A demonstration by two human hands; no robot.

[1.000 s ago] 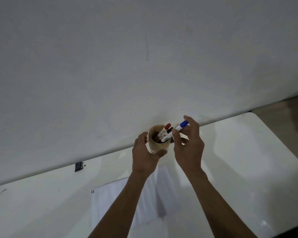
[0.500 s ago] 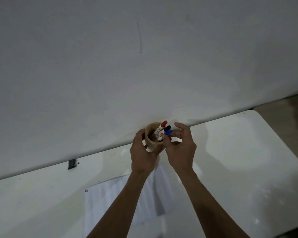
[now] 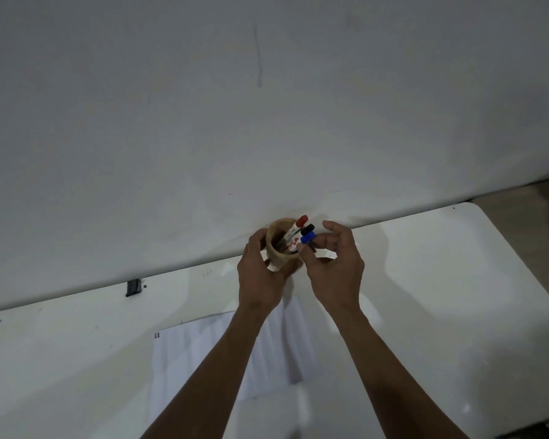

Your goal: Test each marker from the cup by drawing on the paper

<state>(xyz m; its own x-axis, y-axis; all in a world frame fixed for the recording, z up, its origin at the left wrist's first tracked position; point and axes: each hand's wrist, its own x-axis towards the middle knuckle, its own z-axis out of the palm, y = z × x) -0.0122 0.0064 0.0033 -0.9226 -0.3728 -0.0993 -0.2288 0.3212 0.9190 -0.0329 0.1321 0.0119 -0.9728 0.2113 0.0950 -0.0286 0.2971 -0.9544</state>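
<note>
Landmark: tan cup point(image 3: 274, 253), standing on the white surface point(image 3: 425, 280) by the wall.
Black clip point(image 3: 133, 287): well to the left of the cup, at the surface's far edge.
Paper point(image 3: 184, 359): flat on the surface, nearer the person than the cup.
Left hand point(image 3: 260, 277): curled round the cup's left side, gripping it.
Markers: red-capped marker point(image 3: 301, 222), black-capped marker point(image 3: 307, 230) and blue-capped marker point(image 3: 308, 238) lean out of the cup's right rim.
Right hand point(image 3: 333, 264): just right of the cup, thumb and fingers pinching the blue-capped marker.
</note>
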